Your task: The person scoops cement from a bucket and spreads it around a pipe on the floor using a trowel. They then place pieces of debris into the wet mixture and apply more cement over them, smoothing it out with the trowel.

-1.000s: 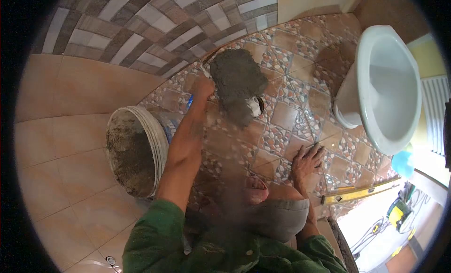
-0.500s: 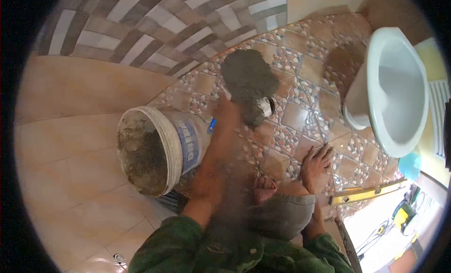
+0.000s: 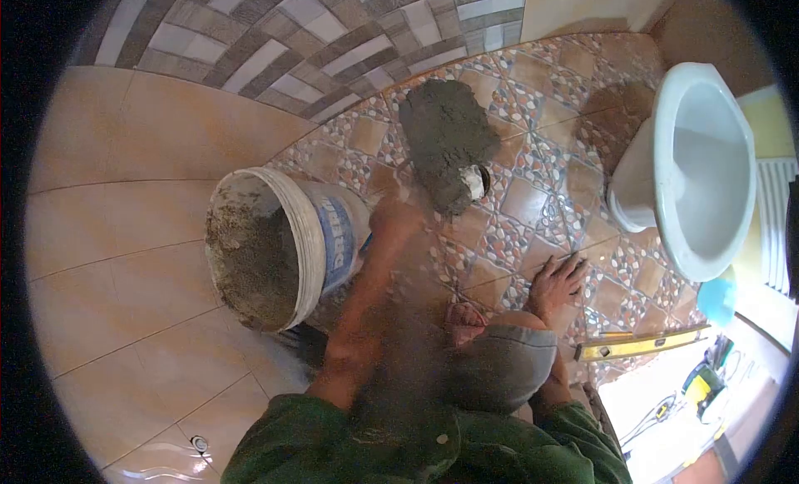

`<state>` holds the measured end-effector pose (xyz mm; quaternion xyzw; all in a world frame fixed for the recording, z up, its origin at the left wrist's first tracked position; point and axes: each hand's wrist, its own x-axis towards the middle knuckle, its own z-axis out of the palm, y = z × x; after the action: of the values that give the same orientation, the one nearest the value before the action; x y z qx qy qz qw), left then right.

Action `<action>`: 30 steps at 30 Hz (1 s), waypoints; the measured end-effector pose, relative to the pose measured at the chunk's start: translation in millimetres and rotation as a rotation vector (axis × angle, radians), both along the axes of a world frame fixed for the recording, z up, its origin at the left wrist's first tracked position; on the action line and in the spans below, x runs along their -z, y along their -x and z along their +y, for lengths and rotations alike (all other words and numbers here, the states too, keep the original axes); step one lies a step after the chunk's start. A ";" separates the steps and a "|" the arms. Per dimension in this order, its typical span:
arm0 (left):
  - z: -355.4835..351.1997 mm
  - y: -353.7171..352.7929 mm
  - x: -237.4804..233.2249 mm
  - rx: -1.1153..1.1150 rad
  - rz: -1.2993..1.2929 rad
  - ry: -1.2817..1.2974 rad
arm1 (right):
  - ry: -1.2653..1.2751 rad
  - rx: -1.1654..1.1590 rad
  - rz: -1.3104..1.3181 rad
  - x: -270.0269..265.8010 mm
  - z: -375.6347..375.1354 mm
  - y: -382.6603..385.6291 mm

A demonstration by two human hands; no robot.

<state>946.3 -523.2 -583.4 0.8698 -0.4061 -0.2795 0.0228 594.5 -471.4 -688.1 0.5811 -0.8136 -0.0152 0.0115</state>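
Observation:
My left hand (image 3: 398,216), blurred, is closed beside the grey mortar patch (image 3: 449,134) on the patterned tile floor. A bit of blue (image 3: 366,243), seemingly a tool's handle, shows at its wrist; the rest of that tool cannot be made out. At the mortar's lower right edge is a round opening with a whitish rim (image 3: 475,183). My right hand (image 3: 559,286) lies on the floor tiles with its fingers spread, holding nothing. To the left of my left forearm, a white bucket (image 3: 337,234) leans on its side, wet mortar coating its inside.
A white toilet bowl (image 3: 707,176) stands at the right. Below it lie a yellow level (image 3: 641,344) and a light blue object (image 3: 717,298). A green and yellow power tool (image 3: 704,386) is at lower right. A grey cap (image 3: 508,367) covers part of the lower middle.
My left hand has drawn back slightly from the mortar, and less of the blue piece shows. My right hand stays flat on the floor. The view has shifted a little.

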 end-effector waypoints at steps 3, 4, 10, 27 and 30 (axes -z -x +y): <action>13.8 2.4 -19.5 0.017 0.045 -0.124 | 0.034 0.073 -0.140 -36.4 -11.3 -27.0; 20.4 3.4 -21.0 0.045 0.037 -0.149 | 0.042 0.070 -0.152 -36.7 -11.2 -28.2; 45.3 22.5 -28.8 0.143 0.085 -0.112 | 0.056 0.075 -0.164 -30.4 -8.1 -24.3; -53.0 0.0 36.0 0.301 -0.281 -0.070 | -0.122 -0.152 -0.018 -16.8 1.8 0.8; -5.9 -1.1 47.6 0.231 -0.170 0.174 | -0.266 -0.104 -0.096 -57.0 -10.0 -13.8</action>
<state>947.4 -529.0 -631.0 0.8325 -0.5264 -0.1697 0.0313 608.3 -481.5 -631.1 0.6189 -0.7729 -0.0942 -0.1036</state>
